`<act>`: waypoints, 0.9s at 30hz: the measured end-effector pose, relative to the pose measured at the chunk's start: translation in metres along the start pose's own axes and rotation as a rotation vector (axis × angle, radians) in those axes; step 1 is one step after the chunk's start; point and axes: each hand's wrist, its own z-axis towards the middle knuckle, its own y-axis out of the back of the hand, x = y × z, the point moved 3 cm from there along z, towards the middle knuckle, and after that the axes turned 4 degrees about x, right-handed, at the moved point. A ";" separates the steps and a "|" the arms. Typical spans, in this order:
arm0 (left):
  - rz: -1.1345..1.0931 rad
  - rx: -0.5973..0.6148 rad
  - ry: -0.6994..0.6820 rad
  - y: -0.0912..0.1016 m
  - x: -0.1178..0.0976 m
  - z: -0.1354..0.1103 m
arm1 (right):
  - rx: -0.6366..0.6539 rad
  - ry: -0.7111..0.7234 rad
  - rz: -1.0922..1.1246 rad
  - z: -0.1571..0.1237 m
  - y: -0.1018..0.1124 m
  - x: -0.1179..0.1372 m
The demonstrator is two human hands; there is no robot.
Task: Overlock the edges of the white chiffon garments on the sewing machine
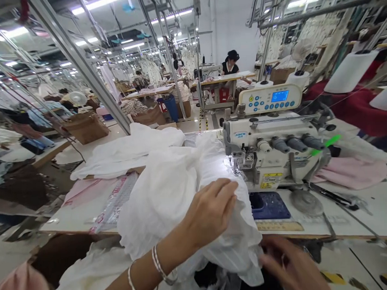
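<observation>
White thin fabric (169,175) lies bunched over the table and under the lit needle area of a sewing machine (272,146) marked JACK. My left hand (214,205) rests on this fabric just in front of the presser foot, fingers bent together and pressed onto the cloth. Two bangles circle that wrist. At the fabric's lower right edge is my right hand (289,262), blurred by motion. Its thumb and fingertips are close to the cloth's edge; whether they grip it does not show. The fabric hangs over the table's front edge.
More white fabric (126,147) and a pink piece (87,191) lie to the left. A ruler (280,225) and a black cutter (335,196) lie by the machine. White thread cones (351,72) stand at right. A person (231,63) sits at another machine behind.
</observation>
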 end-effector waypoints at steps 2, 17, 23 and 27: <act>0.030 -0.014 0.027 -0.012 0.009 0.008 | -0.212 0.051 0.228 0.023 0.025 0.007; 0.103 0.015 -0.148 -0.030 0.036 0.013 | -0.095 0.063 0.590 0.037 -0.026 0.045; 0.080 -0.024 -0.145 -0.026 0.037 0.024 | -0.114 0.028 0.628 0.047 -0.022 0.048; 0.153 -0.086 -0.165 -0.026 0.021 0.020 | -0.146 0.038 0.601 0.044 -0.026 0.043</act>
